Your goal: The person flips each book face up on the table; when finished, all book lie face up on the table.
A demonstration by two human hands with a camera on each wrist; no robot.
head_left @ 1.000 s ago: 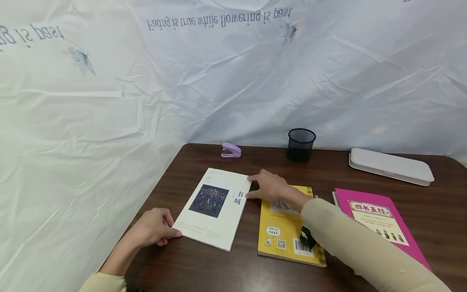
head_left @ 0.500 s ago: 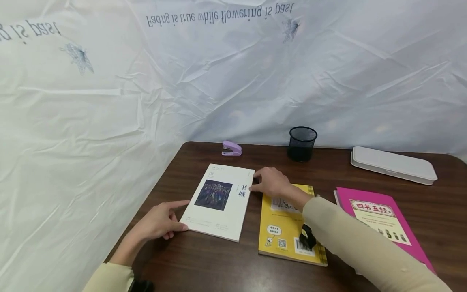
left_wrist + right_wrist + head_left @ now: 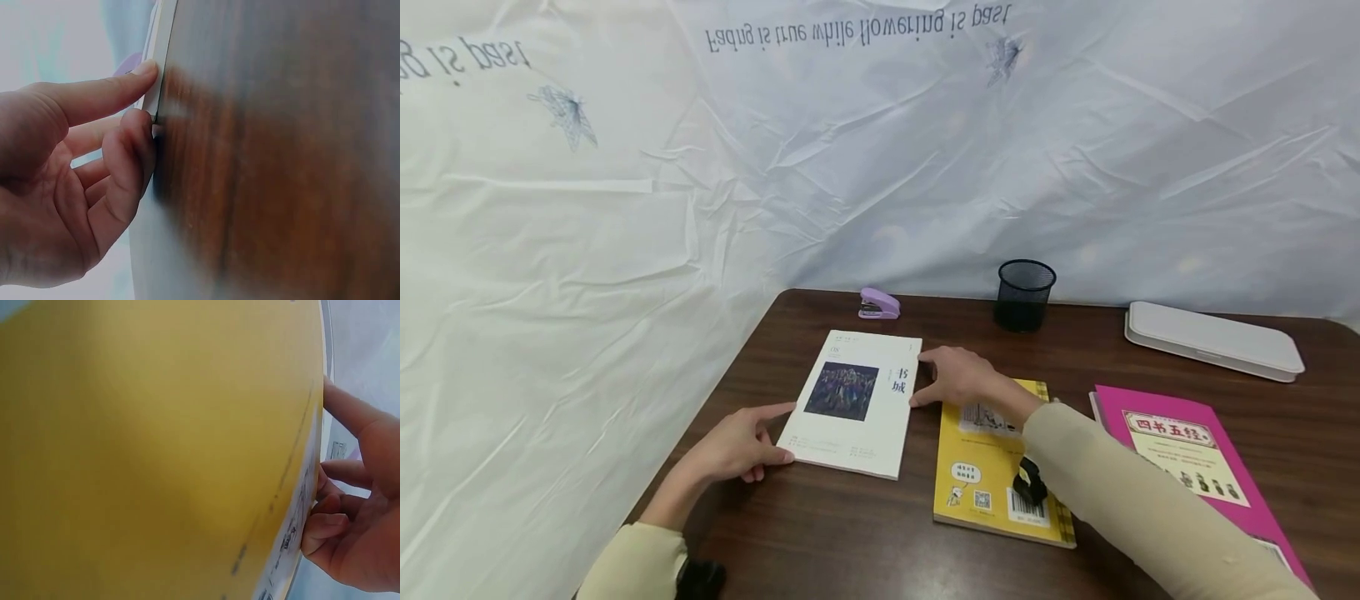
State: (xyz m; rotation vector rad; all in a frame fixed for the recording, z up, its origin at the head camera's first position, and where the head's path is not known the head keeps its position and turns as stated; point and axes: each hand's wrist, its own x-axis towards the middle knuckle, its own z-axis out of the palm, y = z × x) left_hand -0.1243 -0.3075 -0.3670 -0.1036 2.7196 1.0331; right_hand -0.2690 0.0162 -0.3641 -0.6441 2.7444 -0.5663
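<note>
We hold the white book point(image 3: 853, 403) from both sides: our left hand point(image 3: 735, 444) touches its near left corner with straight fingers, our right hand point(image 3: 953, 377) presses its right edge, fingers relaxed. It lies flat near the table's point(image 3: 820, 542) left edge, just beside the yellow book point(image 3: 981, 479).

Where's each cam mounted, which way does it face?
Head: looks forward and down at the table; both hands and sleeves show, left hand and right hand at the white book.
Left wrist: beside that hand, fingers on the book's edge.
Right wrist: low over the yellow book, fingers visible.
Shared: white book, hands.
</note>
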